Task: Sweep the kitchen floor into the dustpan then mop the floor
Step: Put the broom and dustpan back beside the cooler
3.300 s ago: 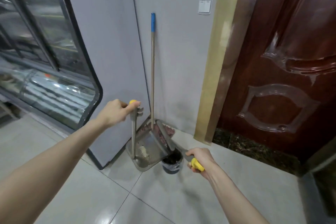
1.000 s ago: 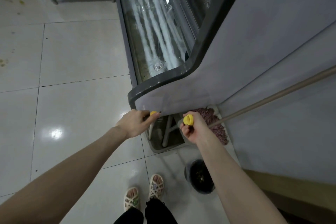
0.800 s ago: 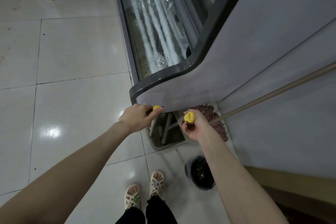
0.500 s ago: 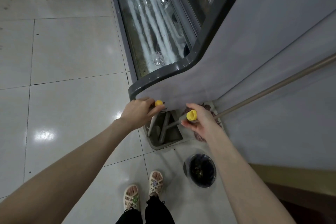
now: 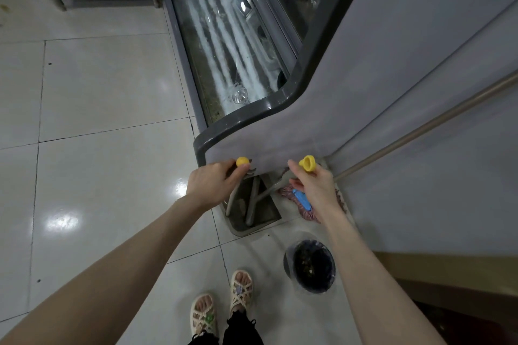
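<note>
Since half a second ago the yellow end cap of the broom (image 5: pixel 307 164) has risen a little and tipped towards the wall. A blue clip (image 5: pixel 302 200) on the mop head now shows beneath the right wrist. The left arm has barely shifted.

The dustpan (image 5: pixel 265 211) sits on the floor (image 5: pixel 98 92), tucked against the bottom corner of the grey side panel (image 5: pixel 350 78). Its upright handle ends in a yellow knob. The left hand (image 5: pixel 211 186) reaches forward with the arm nearly straight, its fingers curled round the handle just under that knob. The right hand (image 5: pixel 315 189) is raised palm-up beside it, thumb stretched out, with its fingers closed round the broom below its cap. The broom's shaft slants down into the pan. The two hands are near each other but apart.

Just right of the pan lies the reddish mop (image 5: pixel 307 211), partly hidden by the right wrist. Its pole (image 5: pixel 420 131) leans up along the wall (image 5: pixel 448 190). A round dark bin (image 5: pixel 309 266) with specks of debris inside stands on the floor under the right forearm, close to the feet in woven sandals (image 5: pixel 241 287). The glass-fronted display case (image 5: pixel 224 50) runs away ahead. Its dark-framed corner overhangs the pan and the tops of both handles.
</note>
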Motion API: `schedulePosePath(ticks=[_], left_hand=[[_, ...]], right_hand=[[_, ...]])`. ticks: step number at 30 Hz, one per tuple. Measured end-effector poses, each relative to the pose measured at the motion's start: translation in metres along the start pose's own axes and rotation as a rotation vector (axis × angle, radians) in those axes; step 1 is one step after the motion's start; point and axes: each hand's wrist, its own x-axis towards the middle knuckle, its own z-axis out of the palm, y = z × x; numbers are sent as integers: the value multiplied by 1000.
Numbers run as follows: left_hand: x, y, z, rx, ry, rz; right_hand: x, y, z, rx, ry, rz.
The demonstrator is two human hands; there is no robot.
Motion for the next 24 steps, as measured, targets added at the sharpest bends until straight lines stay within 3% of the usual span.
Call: schedulePosePath(ticks=[6, 13, 24], left_hand=[[10, 5, 9, -151, -63, -29], [31, 26, 17, -141, -87, 21], [42, 21, 25, -102, -89, 27]], right_hand=[[3, -27, -17, 15, 49, -163], [-3, -38, -24, -44, 39, -258], [0, -73, -12, -126, 81, -269]])
